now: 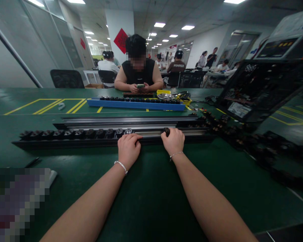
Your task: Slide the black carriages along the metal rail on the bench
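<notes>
Black module [167, 131] pinched in right grip [173, 141] at the rail [151, 139]; left grip [129, 148] on the rail, its hold unclear; seemingly mid-placement; next move calls for alignment.

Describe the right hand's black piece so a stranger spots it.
On the green table, find the nearest long black rail. At the right hand is the black piece, alone, separated by a gap from the row of pieces by the left hand.
</notes>
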{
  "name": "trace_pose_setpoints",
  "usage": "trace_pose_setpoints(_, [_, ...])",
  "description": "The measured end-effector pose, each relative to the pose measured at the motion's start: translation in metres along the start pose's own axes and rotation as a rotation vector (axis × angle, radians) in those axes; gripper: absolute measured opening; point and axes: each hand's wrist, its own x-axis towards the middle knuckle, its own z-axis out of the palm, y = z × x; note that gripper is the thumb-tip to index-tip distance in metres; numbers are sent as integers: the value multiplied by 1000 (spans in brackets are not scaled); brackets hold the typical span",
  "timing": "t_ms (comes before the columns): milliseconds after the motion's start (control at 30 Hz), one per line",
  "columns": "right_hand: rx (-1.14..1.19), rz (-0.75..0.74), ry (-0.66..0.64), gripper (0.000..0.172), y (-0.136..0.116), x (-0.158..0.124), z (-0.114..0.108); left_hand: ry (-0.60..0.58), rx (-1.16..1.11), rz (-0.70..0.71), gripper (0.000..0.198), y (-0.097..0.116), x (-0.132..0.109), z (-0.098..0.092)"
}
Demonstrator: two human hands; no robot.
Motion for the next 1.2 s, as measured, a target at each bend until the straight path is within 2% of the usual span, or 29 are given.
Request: trace_pose_setpoints(1200, [-31,112,39,32,19,7,-9,-3,4,-9,27,1,1,-2])
